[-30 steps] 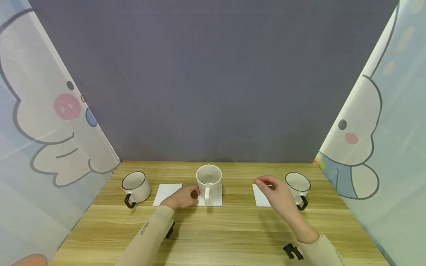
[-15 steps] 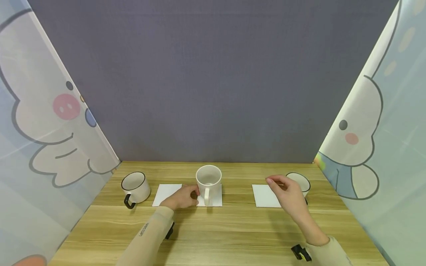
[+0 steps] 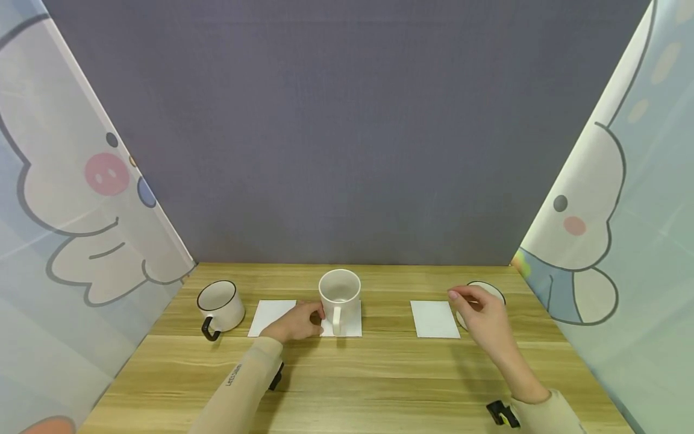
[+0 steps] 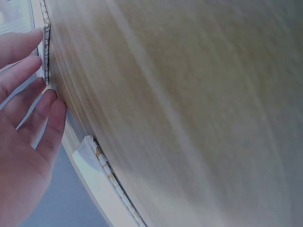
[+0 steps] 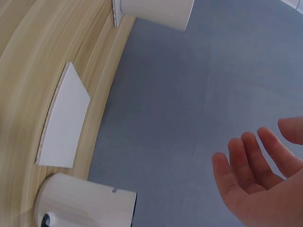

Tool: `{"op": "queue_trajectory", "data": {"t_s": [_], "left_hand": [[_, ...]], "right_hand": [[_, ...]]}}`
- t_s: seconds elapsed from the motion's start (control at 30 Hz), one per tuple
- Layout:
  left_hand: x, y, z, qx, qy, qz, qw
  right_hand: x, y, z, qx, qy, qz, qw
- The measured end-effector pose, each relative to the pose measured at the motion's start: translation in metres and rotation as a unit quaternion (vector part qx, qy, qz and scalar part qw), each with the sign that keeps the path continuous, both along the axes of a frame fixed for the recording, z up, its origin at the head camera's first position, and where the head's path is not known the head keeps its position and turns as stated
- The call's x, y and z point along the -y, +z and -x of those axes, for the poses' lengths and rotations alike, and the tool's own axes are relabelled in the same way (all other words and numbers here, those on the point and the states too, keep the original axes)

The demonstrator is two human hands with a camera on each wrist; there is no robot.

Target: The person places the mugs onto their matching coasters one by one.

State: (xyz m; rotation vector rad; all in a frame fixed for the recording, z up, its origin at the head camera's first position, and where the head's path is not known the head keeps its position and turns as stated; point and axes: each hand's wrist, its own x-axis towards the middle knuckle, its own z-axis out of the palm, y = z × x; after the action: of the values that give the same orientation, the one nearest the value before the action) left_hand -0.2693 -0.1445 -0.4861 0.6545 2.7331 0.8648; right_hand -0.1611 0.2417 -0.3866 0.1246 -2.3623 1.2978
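Observation:
My left hand [image 3: 295, 321] reaches to the left edge of the middle white square coaster [image 3: 353, 325]. Its relaxed fingers [image 4: 28, 106] touch that edge in the left wrist view. On this coaster stands a cream mug [image 3: 340, 295], its handle facing the person. My right hand [image 3: 482, 313] is raised in front of a white mug with a dark rim [image 3: 490, 289], hiding most of it. Loosely bent fingers [image 5: 246, 161] hold nothing in the right wrist view. Left of this hand lies another white coaster [image 3: 435, 319], with nothing on it.
A dark-rimmed mug with a black handle [image 3: 222, 306] stands at the far left of the wooden table [image 3: 358, 386]. Beside it, a third white coaster [image 3: 270, 313] lies partly behind the left hand. A grey panel [image 3: 347, 132] closes off the back.
My right hand has moved to the right, from over the right coaster to in front of the right mug, uncovering the coaster. The left hand and the middle mug have stayed put.

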Motion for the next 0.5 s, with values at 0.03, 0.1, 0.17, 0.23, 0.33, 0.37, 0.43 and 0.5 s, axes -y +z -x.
{"op": "queue_trajectory", "data": {"t_s": [0.03, 0.1, 0.17, 0.23, 0.33, 0.37, 0.43, 0.5], "left_hand": [[0.0, 0.0, 0.0, -0.001, -0.001, -0.001, 1.0], [0.0, 0.001, -0.001, -0.004, -0.003, -0.003, 1.0], [0.0, 0.001, -0.002, -0.008, -0.005, -0.002, 0.9999], [0.0, 0.001, -0.002, -0.013, -0.005, 0.0, 0.9999], [-0.001, 0.001, -0.002, -0.015, -0.003, 0.004, 0.9999], [-0.001, 0.001, -0.002, -0.014, -0.002, 0.005, 0.9999], [-0.001, 0.0, -0.002, -0.012, 0.0, 0.006, 0.9999], [0.0, -0.001, -0.001, -0.012, 0.0, 0.008, 0.9999]], "right_hand": [[-0.001, 0.0, 0.0, 0.001, -0.005, -0.002, 1.0], [-0.004, 0.0, -0.001, 0.006, -0.014, -0.006, 0.9999], [-0.007, -0.001, -0.003, 0.012, -0.022, -0.016, 0.9996], [-0.01, -0.002, -0.004, 0.016, -0.027, -0.017, 0.9994], [-0.015, -0.004, -0.006, 0.02, -0.039, -0.018, 0.9989], [-0.016, -0.005, -0.006, 0.021, -0.043, -0.017, 0.9987], [-0.019, -0.006, -0.006, 0.023, -0.052, -0.016, 0.9983], [-0.022, -0.006, -0.006, 0.026, -0.058, -0.021, 0.9978]]}}
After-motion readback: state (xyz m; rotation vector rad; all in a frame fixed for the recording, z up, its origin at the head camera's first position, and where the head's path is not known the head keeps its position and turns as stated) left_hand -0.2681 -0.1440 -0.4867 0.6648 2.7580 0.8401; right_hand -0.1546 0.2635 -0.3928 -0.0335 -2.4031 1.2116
